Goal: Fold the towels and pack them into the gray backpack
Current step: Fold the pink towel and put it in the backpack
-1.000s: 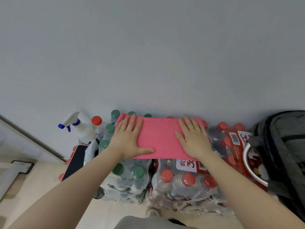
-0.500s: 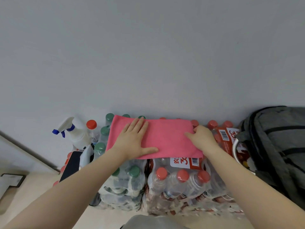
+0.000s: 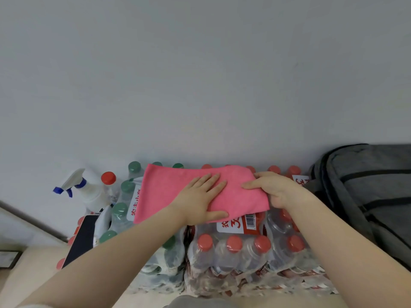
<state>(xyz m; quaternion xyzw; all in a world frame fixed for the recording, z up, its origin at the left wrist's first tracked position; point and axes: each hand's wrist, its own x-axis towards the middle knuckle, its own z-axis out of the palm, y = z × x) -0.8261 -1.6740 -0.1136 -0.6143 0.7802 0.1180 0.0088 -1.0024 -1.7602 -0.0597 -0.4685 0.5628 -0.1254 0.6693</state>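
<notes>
pink towel (image 3: 178, 192): soft matt cloth; gray backpack (image 3: 367, 185): woven fabric; bottle packs (image 3: 233, 252): glossy clear plastic wrap.

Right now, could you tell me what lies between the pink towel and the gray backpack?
In the head view, the right hand, gripping the pink towel at its right end, and red-capped bottles in shrink-wrap lie between it and the gray backpack.

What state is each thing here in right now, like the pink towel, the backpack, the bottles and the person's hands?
pink towel: lying on the bottle packs, partly folded, right end gripped.
left hand: flat, pressing on the towel.
right hand: fingers curled round the towel's right edge.
gray backpack: at the right; whether it is open cannot be told.
bottle packs: shrink-wrapped, bottles capped.
spray bottle: upright by the wall.
</notes>
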